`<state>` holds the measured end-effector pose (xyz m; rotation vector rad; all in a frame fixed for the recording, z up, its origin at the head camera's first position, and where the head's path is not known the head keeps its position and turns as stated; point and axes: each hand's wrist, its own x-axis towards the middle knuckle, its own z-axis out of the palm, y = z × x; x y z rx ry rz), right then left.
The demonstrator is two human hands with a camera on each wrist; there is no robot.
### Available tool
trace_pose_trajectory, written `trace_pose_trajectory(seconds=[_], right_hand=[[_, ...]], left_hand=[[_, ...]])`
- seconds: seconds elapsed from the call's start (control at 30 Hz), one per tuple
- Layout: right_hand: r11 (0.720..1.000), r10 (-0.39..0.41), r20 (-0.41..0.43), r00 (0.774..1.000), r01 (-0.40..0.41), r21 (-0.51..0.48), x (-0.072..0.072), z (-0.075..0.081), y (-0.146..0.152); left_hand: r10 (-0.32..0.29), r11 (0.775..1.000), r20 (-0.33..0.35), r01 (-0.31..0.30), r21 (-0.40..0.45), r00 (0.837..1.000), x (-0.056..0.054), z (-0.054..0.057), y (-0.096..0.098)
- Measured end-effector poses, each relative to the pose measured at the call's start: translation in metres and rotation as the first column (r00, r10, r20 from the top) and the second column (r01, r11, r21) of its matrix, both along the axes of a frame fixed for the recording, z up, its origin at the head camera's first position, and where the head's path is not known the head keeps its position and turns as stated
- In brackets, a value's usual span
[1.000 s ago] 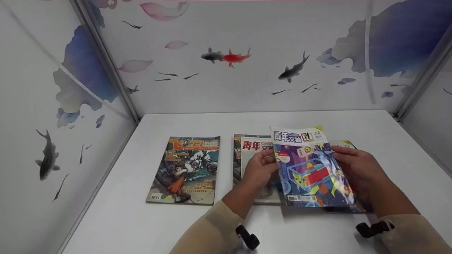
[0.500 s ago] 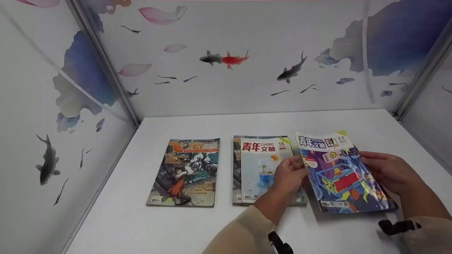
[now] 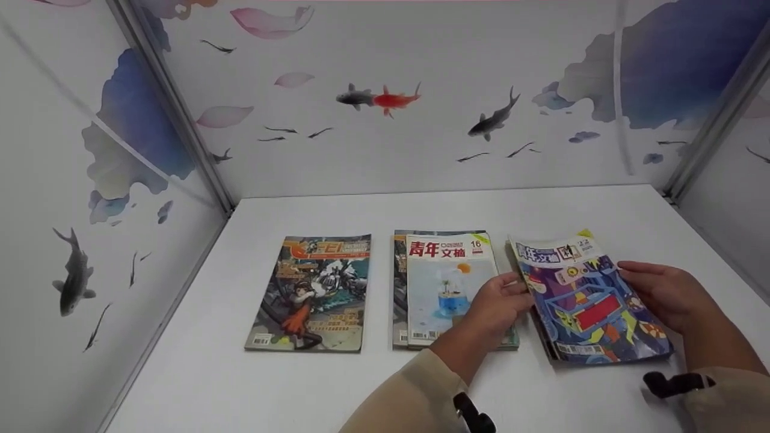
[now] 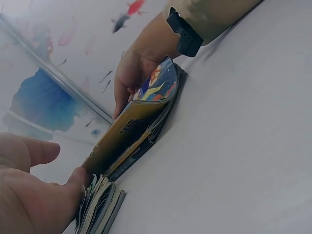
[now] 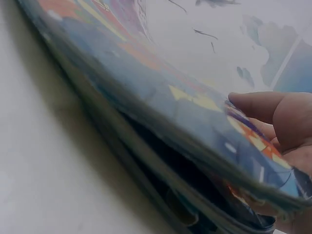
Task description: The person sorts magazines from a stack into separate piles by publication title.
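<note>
At far left stands the left wall, printed with a lotus leaf and fish. On the white table, a comic magazine lies flat by itself, its orange masthead farthest from the person. Next, and well apart from it, a white magazine rests on a small stack, with another comic cover peeking out along its left edge. The left hand reaches across its lower right corner, thumb straight and free, fingers touching the left edge of the purple magazine. That one lies slanted atop other magazines, right of the white one (its corner has a yellow tab); dark gaps show between the layers. At its right edge is the right hand, fingers against the cover; whether they pinch it I cannot tell.
</note>
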<state>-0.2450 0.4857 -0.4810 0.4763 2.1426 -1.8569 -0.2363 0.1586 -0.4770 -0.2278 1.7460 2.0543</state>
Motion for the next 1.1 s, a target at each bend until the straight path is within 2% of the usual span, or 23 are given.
trace_pose_trajectory(seconds=[0.1,0.27,0.37,0.47,0.57,0.7,0.97,1.1], right_hand=[[0.999,-0.022,0.003,1.0,0.022,0.023,0.0,-0.002,0.004],[0.997,-0.051,-0.014,0.999,0.051,0.057,0.0,-0.006,0.009],[0.995,-0.064,-0.035,0.997,0.066,0.071,-0.001,-0.006,0.009],[0.995,-0.082,-0.053,0.995,0.085,0.058,-0.001,-0.005,0.008],[0.988,-0.154,-0.077,0.985,0.151,-0.036,0.0,-0.003,0.006],[0.96,-0.235,-0.126,0.964,0.21,-0.183,0.001,0.001,0.0],[0.975,-0.136,-0.189,0.973,0.097,-0.2,0.001,0.019,-0.032],[0.975,-0.119,-0.193,0.974,0.078,-0.207,0.001,0.025,-0.05]], left_hand=[[-0.029,1.0,0.0,0.029,0.009,1.0,0.0,-0.001,-0.002],[-0.063,0.994,-0.001,0.063,0.091,0.998,-0.001,-0.003,-0.006],[-0.058,0.993,0.001,0.058,0.103,0.998,-0.001,-0.001,-0.006],[-0.03,0.997,0.013,0.029,0.073,0.999,-0.001,0.002,-0.007],[0.009,0.999,0.017,-0.01,0.051,1.0,-0.001,0.004,-0.01],[0.03,0.997,-0.02,-0.028,0.076,0.999,-0.004,0.006,-0.019],[0.033,0.994,-0.057,-0.027,0.108,0.998,-0.013,0.009,-0.044],[0.039,0.989,-0.058,-0.031,0.143,0.998,-0.017,0.013,-0.055]])
